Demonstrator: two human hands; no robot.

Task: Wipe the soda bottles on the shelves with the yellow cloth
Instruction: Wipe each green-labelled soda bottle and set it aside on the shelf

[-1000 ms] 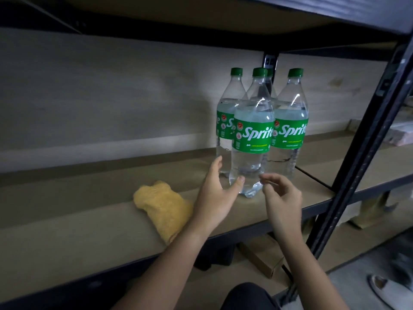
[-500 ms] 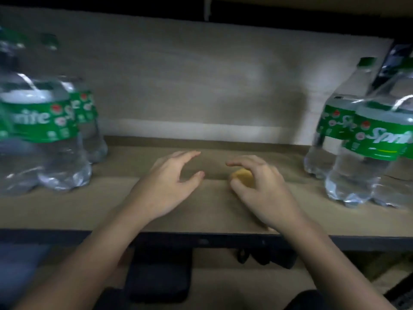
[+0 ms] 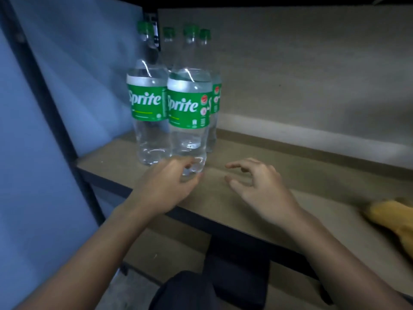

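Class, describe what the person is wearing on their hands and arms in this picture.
Nothing: the left hand and right hand are bare, with no gloves, rings or watch visible. Both forearms are uncovered up to the picture's lower edge; no sleeves show.

Four clear soda bottles point(image 3: 188, 113) upright in tight cluster at left end of shelf board point(image 3: 257, 198), near its front corner. Green caps, green Sprite labels, clear liquid inside. Two in front side by side, touching; two behind, mostly hidden, caps and part of one label showing. Front right bottle nearest shelf edge. Yellow cloth point(image 3: 393, 218) crumpled, lying on same shelf at far right, well apart from bottles, partly cut off by frame edge.
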